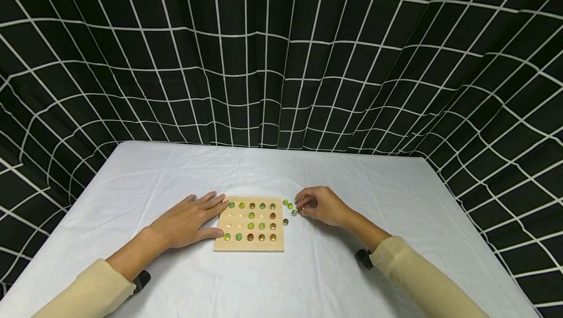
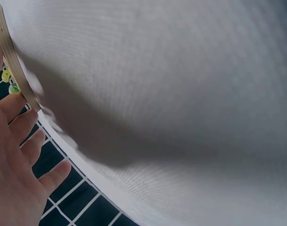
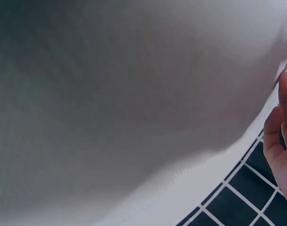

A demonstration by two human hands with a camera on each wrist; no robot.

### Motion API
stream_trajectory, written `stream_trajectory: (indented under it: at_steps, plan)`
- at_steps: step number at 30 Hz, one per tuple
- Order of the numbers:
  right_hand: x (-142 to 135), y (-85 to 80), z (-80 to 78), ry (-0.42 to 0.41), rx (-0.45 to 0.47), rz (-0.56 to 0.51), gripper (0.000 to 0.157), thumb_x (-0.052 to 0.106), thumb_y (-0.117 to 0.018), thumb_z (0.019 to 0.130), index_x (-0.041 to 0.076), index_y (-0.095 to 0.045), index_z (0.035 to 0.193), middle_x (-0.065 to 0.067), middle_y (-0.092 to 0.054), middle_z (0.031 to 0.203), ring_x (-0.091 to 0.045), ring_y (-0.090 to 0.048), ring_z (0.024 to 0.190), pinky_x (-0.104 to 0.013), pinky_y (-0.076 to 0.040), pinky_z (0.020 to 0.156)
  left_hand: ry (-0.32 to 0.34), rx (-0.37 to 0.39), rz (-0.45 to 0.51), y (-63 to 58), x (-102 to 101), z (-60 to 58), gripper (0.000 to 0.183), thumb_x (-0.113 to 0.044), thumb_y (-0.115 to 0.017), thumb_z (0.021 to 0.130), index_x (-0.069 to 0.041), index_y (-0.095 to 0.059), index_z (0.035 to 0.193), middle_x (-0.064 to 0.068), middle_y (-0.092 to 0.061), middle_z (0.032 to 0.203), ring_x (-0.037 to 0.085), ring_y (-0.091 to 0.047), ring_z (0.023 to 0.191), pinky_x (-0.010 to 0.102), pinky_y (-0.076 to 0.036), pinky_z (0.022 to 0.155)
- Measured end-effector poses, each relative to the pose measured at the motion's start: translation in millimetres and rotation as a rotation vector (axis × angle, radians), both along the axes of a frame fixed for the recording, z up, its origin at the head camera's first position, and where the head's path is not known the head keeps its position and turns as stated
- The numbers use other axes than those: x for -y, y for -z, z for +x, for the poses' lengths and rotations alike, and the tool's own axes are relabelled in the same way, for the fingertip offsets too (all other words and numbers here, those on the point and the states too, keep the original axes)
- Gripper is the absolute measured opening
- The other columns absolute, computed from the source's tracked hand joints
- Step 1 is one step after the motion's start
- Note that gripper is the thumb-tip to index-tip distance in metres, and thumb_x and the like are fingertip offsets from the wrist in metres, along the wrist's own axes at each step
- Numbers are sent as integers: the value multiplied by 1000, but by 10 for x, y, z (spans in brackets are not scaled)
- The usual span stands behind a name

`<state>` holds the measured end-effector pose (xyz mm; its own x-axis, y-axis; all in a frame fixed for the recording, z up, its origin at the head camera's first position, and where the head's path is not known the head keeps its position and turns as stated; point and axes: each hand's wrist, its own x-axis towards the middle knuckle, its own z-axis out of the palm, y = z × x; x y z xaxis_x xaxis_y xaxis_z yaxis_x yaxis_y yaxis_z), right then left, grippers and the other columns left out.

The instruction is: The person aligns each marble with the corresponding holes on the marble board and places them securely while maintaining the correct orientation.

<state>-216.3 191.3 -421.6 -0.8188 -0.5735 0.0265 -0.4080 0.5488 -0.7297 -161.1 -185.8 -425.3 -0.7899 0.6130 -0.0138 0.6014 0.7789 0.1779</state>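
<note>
A pale wooden board with rows of hollows lies flat on the table in the head view. Green, yellowish and brown glass marbles sit in many hollows; bare ones show in the two middle rows, mostly at the left. My left hand rests at the board's left edge, thumb and fingertips touching it, fingers fairly straight. Right of the board, my right hand pinches a small reddish-brown marble, mostly hidden by the fingers. Several loose marbles lie between that hand and the board.
A white cloth with light creases covers the table. Behind it and at both sides hangs a black curtain with a white grid. Dark wrist devices sit at both sleeve cuffs.
</note>
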Motion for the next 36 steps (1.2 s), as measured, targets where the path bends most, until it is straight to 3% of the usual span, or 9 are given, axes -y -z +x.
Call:
stream_trajectory:
  at_steps: [9, 24, 33, 36]
  plan:
    - [97, -102, -13, 17, -25, 6, 26, -1, -76, 85, 0, -70, 111, 0, -76, 93, -13, -67, 89, -25, -48, 67, 13, -22, 6, 21, 11, 2, 76, -63, -49, 97, -14, -39, 155, 8, -38, 158, 33, -32, 145, 62, -30, 110]
    - [568, -145, 33, -63, 1, -67, 27, 1, -76, 86, 0, -69, 112, -2, -77, 95, -15, -66, 95, -27, -49, 70, 17, -28, 2, 39, 23, -17, 76, -63, -48, 97, -16, -38, 155, 7, -37, 158, 33, -33, 145, 62, -31, 110]
    - [777, -85, 71, -109, 56, -73, 27, 0, -75, 87, 0, -68, 113, -5, -76, 97, -14, -71, 91, -35, -54, 84, 17, -19, -9, 46, 9, -28, 77, -65, -46, 97, -15, -39, 155, 8, -37, 158, 33, -32, 146, 61, -32, 110]
    - [814, -81, 88, -126, 37, -34, 27, 1, -75, 87, 2, -68, 113, -3, -76, 99, -13, -71, 92, -37, -54, 88, 17, -24, -11, 48, 15, -26, 76, -65, -46, 97, -15, -39, 154, 8, -37, 158, 33, -32, 145, 61, -32, 109]
